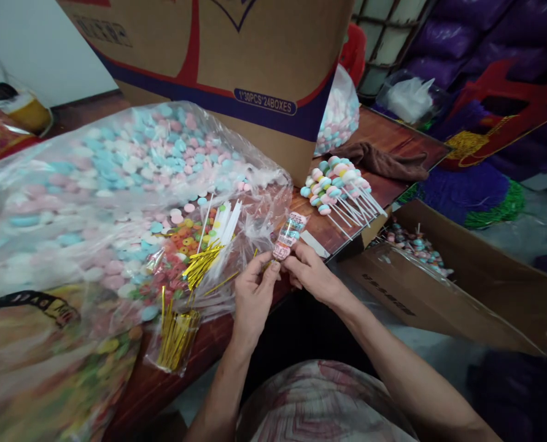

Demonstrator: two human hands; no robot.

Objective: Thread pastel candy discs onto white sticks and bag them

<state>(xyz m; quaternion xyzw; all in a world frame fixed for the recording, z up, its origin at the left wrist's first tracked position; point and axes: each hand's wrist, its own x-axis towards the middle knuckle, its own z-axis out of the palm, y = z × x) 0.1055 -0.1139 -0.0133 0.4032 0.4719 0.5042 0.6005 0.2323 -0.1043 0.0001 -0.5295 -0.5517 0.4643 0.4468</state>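
A small candy in a clear printed wrapper stands up between my two hands, above the table's front edge. My left hand pinches the wrapper's lower end between thumb and fingers. Against the same lower end, my right hand has its fingers closed; what lies inside its grip is hidden. Gold twist ties and white sticks lie to the left, beside ring-shaped gummies. Further back on the right is a pile of pastel candies on sticks.
A large clear bag of pastel candies covers the table's left side. Behind it stands a big carton. An open cardboard box with wrapped candies sits lower right. A brown cloth lies at the far right edge.
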